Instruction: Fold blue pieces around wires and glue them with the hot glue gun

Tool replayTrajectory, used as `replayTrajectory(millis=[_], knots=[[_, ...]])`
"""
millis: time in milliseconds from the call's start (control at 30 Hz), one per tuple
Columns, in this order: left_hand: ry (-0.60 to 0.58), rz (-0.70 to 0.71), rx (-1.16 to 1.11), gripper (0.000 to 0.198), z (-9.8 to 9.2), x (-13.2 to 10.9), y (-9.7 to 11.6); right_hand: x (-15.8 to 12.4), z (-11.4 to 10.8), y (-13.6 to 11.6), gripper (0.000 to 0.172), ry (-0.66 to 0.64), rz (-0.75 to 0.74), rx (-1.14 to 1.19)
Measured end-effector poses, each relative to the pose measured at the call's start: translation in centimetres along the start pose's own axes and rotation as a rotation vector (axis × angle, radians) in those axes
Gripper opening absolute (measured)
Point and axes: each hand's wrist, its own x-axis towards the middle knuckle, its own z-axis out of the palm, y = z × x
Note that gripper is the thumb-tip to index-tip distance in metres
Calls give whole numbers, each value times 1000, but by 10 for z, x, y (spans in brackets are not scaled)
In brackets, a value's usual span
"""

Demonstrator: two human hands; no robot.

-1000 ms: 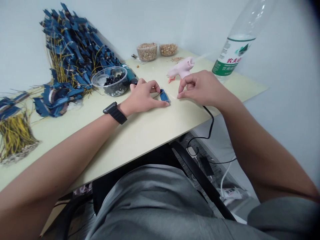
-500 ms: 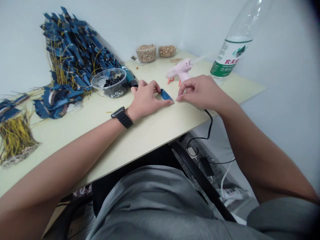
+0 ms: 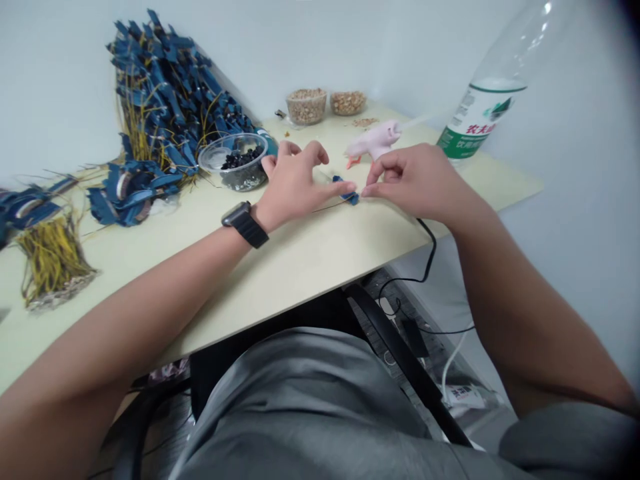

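Note:
A small blue woven piece point(image 3: 346, 193) lies on the pale desk point(image 3: 295, 253), with a thin dark stem point(image 3: 327, 207) trailing from it to the left. My left hand point(image 3: 295, 185) rests beside it, fingers spread and thumb lying along the blue piece. My right hand point(image 3: 406, 180) comes in from the right, its pinched fingertips at the piece's right end. I cannot tell whether those fingertips hold anything. Just behind the hands lies a pink glue gun point(image 3: 377, 139), nearest my right hand and apart from it.
A clear plastic bowl of black beads point(image 3: 233, 162) and a teal tool handle point(image 3: 266, 141) stand behind my left hand. A heap of blue and yellow woven pieces point(image 3: 165, 100) fills the far left. Two bowls of grain point(image 3: 306, 107) and a water bottle point(image 3: 483, 113) stand behind. A black cable point(image 3: 430, 250) hangs off the desk edge.
The blue piece now shows less and sits further right in view. My left fingers have spread wider, and my right fingertips are closer to the piece.

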Motion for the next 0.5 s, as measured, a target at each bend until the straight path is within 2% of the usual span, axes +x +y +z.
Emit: replayTrajectory(millis=[100, 200, 267, 333, 433, 500], knots=[[97, -52, -62, 36, -43, -2, -13, 3, -2, -27, 26, 37, -69, 29], [78, -99, -116, 41, -87, -14, -36, 14, 5, -60, 25, 18, -139, 44], [120, -116, -74, 50, -109, -30, -55, 24, 13, -87, 30, 10, -195, 19], [141, -120, 0, 58, -124, -50, -75, 37, 22, -113, 36, 18, -295, 6], [102, -115, 79, 68, -136, -84, -110, 58, 36, -150, 48, 53, -420, 24], [93, -103, 70, 69, -138, -103, -136, 69, 49, -168, 67, 70, -450, 32]])
